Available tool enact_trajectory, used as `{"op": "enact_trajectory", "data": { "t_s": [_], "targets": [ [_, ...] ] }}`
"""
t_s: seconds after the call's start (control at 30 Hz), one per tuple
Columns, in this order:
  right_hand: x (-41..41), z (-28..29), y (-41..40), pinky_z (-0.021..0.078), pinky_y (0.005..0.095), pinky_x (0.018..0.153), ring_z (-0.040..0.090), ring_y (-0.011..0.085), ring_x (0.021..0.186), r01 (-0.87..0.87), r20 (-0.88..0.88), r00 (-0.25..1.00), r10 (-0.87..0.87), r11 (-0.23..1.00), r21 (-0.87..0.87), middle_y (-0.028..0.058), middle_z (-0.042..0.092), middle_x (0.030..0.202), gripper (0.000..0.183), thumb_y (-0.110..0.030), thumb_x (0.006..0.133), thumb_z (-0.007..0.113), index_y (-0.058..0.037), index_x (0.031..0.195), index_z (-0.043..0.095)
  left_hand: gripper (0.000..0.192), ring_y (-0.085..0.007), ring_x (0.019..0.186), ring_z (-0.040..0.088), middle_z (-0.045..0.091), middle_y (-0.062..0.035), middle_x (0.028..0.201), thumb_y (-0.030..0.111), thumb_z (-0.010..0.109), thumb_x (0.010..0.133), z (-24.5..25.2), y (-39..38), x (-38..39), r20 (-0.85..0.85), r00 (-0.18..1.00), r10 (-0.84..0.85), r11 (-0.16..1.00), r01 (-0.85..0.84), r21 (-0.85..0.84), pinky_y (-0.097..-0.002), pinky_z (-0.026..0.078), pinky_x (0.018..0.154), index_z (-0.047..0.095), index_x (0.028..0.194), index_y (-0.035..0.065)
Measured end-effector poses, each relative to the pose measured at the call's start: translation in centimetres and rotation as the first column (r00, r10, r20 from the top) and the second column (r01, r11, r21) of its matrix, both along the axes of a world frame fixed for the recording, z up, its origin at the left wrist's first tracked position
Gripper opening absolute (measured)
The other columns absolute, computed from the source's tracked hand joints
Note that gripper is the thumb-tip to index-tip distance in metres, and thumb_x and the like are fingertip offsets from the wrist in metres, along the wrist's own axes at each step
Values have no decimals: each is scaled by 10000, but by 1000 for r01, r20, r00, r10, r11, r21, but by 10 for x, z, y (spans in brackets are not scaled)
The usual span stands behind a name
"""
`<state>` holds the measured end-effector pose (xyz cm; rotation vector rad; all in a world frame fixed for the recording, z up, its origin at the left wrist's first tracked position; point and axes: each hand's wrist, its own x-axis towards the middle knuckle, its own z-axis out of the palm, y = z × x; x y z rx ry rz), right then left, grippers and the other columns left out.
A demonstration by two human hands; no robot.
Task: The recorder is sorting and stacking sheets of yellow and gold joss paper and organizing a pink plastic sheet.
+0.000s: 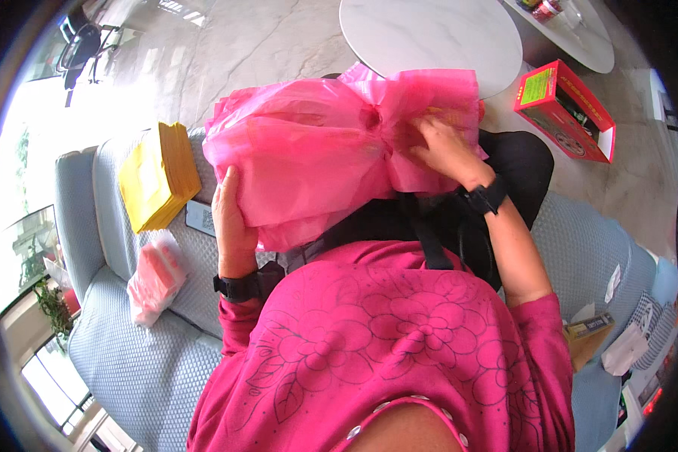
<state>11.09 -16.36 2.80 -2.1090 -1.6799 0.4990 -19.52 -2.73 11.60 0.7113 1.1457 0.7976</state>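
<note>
A bundle of pink plastic bags (311, 152) lies across my lap, gathered into a narrow waist right of its middle. My left hand (233, 226) grips its near left edge, thumb on top and the other fingers hidden beneath. On the flared right part rests my right hand (449, 150), thumb and fingers against the creased plastic; whether it pinches a layer is unclear. Something yellowish shows faintly by those fingertips. Both wrists carry black straps.
I sit on a grey-blue quilted sofa (141, 367). Left of me are a stack of yellow envelopes or bags (161, 178), a phone (200, 217) and a wrapped pink packet (157, 277). Ahead stands a round white table (429, 34); an open red box (568, 113) sits on the floor.
</note>
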Motion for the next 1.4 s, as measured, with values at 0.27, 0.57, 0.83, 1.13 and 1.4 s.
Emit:
{"op": "enact_trajectory", "data": {
  "t_s": [0.27, 0.57, 0.83, 1.13, 1.4],
  "targets": [
    [-39, 123, 22, 461, 368, 805, 565, 281, 901, -260, -24, 955, 294, 877, 405, 113, 579, 936, 351, -211, 705, 677, -42, 990, 561, 341, -169, 905, 589, 591, -88, 1053, 282, 498, 916, 5, 0, 9, 70, 997, -13, 1000, 14, -18, -299, 492, 794, 528, 1114, 6],
    [-113, 125, 49, 452, 282, 660, 548, 163, 754, -581, 317, 814, 487, 687, 436, 36, 572, 843, 157, -161, 725, 520, -84, 840, 595, 486, -237, 1003, 571, 555, -130, 1161, 414, 400, 933, 19, -7, 19, 186, 979, -83, 994, 94, -47, -380, 464, 877, 463, 1210, 20],
    [-105, 117, 39, 466, 298, 555, 551, 197, 630, -422, 78, 879, 471, 689, 589, 35, 535, 712, 51, -144, 733, 561, -95, 743, 553, 619, -231, 1065, 529, 524, -102, 1206, 557, 382, 889, 18, -9, 15, 357, 931, -79, 992, 107, -60, -378, 427, 920, 424, 1262, 65],
    [-18, 112, -29, 442, 186, 629, 522, 41, 704, 618, -632, 715, -299, 693, 371, -26, 576, 783, 110, -38, 827, 606, -13, 933, 595, 257, -145, 870, 592, 600, -69, 1001, 183, 563, 876, 6, -3, 4, 78, 996, -35, 999, 35, -5, -285, 499, 752, 553, 1082, 30],
    [25, 89, -111, 460, 220, 432, 559, 105, 557, 819, -865, 182, -469, 559, -131, 31, 565, 731, 87, -124, 864, 556, -46, 902, 555, 265, -160, 836, 603, 611, -69, 968, 216, 574, 855, -1, 2, -2, 14, 998, -67, 998, 67, -9, -297, 497, 741, 556, 1046, 35]
  ]
}}
